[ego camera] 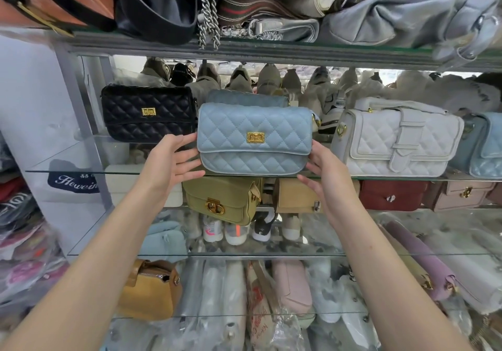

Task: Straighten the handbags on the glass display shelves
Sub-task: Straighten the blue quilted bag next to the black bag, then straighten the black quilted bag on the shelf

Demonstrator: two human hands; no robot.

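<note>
Head view: the light blue quilted handbag (255, 138) sits upright and roughly level at the front edge of the middle glass shelf (68, 170), its gold clasp (255, 137) facing out. Whether its base rests on the glass or hangs just above it cannot be told.

The left hand (173, 160) presses its left end and the right hand (323, 174) its right end. On both, the fingers are fairly straight and spread, laid against the bag's ends and lower corners and not curled round it.

The main risk is that hold. The bag is only squeezed between two flat palms, so if either hand eases off before the base is fully on the glass, it could tip forward off the edge. It would then drop towards the olive bag (225, 198) and the tan bag (296, 195) on the shelf below.

A second blue bag (247, 96) stands just behind it. Pushing the front one back too hard would likely shove that one into the goods behind.

To the left is a black quilted bag (146, 114) and to the right a white quilted bag (399, 141), both near. A sideways slide could nudge either out of line. I would also expect the smooth glass to let the base skate, leaving the bag crooked.
</note>
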